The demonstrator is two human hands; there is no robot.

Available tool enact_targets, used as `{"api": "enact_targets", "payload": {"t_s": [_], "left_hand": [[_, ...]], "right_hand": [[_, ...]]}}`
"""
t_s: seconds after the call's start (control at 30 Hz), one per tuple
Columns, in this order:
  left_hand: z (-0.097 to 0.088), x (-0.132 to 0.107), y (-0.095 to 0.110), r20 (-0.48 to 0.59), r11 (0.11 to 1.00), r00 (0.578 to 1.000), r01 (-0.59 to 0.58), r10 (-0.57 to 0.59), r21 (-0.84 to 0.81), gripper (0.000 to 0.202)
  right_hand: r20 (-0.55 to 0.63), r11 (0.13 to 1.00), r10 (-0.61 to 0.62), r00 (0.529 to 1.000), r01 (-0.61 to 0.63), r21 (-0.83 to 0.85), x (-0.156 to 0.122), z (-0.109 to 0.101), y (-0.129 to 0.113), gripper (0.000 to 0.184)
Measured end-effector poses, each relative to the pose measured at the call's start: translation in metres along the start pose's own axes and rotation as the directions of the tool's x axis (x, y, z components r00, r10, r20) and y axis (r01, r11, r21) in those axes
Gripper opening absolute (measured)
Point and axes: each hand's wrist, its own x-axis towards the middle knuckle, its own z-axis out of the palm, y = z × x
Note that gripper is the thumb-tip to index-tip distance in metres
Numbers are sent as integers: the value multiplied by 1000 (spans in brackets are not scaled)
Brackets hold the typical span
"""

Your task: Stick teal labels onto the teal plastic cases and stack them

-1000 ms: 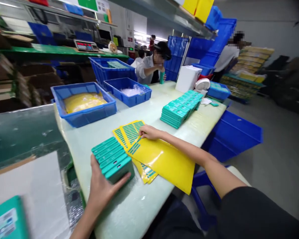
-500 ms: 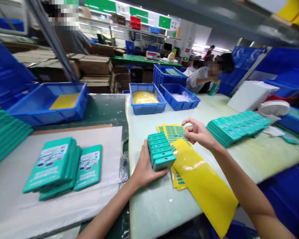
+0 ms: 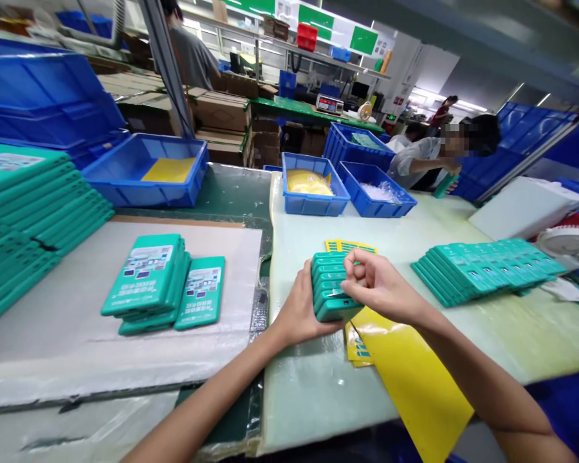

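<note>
My left hand (image 3: 302, 312) is wrapped round a stack of flat teal cases (image 3: 329, 278), tilted on edge so that their narrow ends face up. Over those ends, my right hand (image 3: 379, 283) is closed in a pinch, its fingertips at the cases' edges; whatever is between the fingers is too small to make out. Beneath the hands lie yellow sheets of small teal labels (image 3: 358, 347), partly covered by the stack. A plain yellow sheet (image 3: 415, 379) stretches from there over the table's front edge.
Rows of teal cases (image 3: 492, 267) lie at the right. On the left mat (image 3: 125, 357) sits a small pile of printed teal cases (image 3: 147, 273), beside taller stacks (image 3: 29, 218). Blue bins (image 3: 314, 202) line the back. A co-worker (image 3: 424, 157) sits across the table.
My right hand has moved left and down from above the label sheets to the tops of the held cases. My left hand keeps its hold. The view has swung left.
</note>
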Motion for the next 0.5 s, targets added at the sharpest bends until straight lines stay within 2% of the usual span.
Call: {"api": "enact_targets", "payload": {"t_s": [0.2, 0.5], "left_hand": [[-1, 0, -1, 7, 1000, 1000, -7, 7, 3, 153], [-2, 0, -3, -1, 999, 999, -36, 36, -28, 151]], "right_hand": [[-6, 999, 35, 999, -35, 0, 2, 4, -5, 29], [-36, 988, 5, 999, -10, -157, 2, 3, 0, 24]]}}
